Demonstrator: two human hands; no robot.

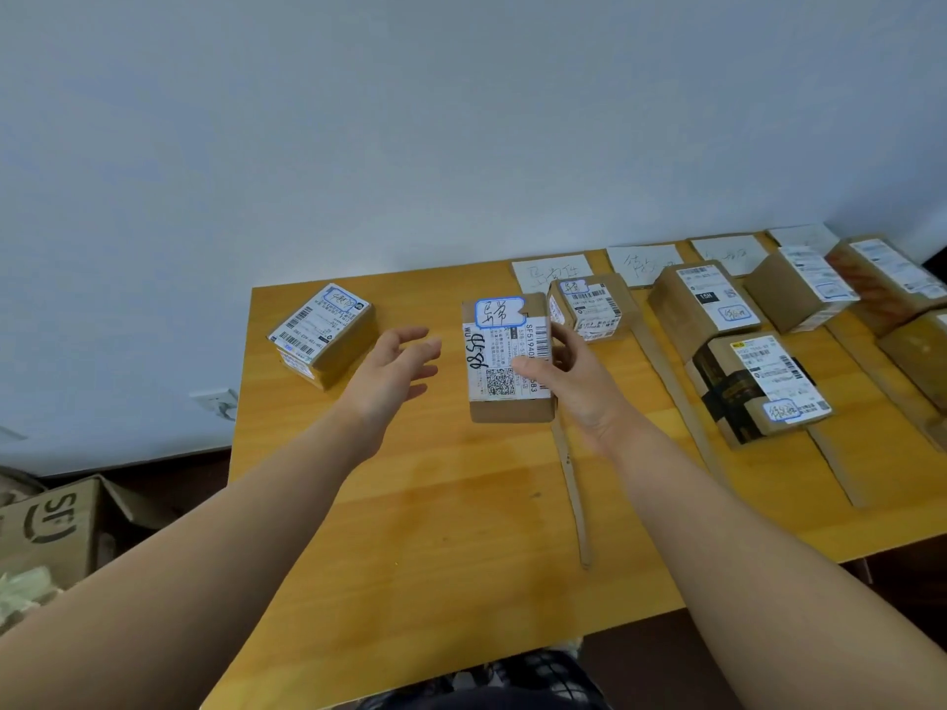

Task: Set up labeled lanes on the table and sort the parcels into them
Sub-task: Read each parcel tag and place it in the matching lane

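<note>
Right hand point(574, 381) is on the parcel point(507, 358), thumb across its white label and fingers wrapped round the right side, a firm hold on the box mid-table, its near end tipped slightly up. Left hand point(394, 374) hangs open just left of it, fingers spread, touching nothing.

Toward the table's point(435, 530) far left corner sits a lone stack point(323, 333) of two boxes, well apart from everything else. Just behind the held parcel, nearly touching its far right corner, stands a small box point(592, 304), with a handwritten paper sign point(551, 274) flat at the far edge behind it.

A cardboard strip point(574, 484) runs from under the right hand toward the near edge, marking off a lane. Right of it lie a tall box point(702, 304) and a black-taped box point(753, 386), then another strip point(835, 468), and more boxes point(799, 287) crowd the right edge. Two further signs point(643, 263) lie along the far edge.

On the floor at left sits an open carton point(51, 530).
</note>
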